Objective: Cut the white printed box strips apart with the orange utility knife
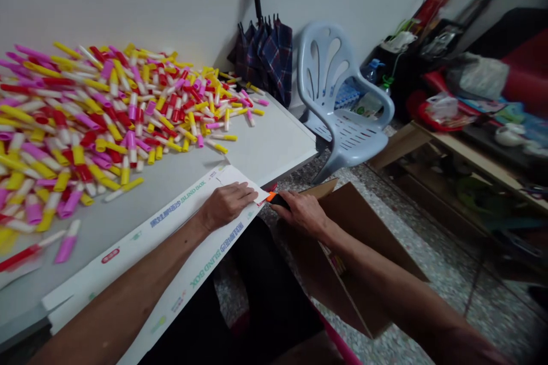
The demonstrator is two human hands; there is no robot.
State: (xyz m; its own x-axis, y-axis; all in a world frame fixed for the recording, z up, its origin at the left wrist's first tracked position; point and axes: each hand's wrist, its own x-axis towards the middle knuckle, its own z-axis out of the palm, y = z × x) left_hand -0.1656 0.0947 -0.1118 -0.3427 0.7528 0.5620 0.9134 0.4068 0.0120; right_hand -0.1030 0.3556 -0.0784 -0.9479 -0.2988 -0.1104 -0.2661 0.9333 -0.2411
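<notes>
A long white printed card strip (171, 256) lies across the grey table's edge, with "BLIND BOX" lettering along it. My left hand (226, 204) rests flat on the strip near its far end, fingers spread a little. My right hand (299, 212) grips a small black tool with an orange tip (276, 200) just beyond the strip's end, and the tip nearly touches the card. To the left, a large heap of pink, yellow, red and white plastic tubes (98, 120) covers much of the table (265, 148), a few tubes lying close to the strip.
An open cardboard box (355, 251) stands on the speckled floor under my right forearm. Behind the table are a pale blue plastic chair (338, 108) and a hanging plaid umbrella (265, 51). A wooden shelf (445, 154) with assorted clutter stands at right.
</notes>
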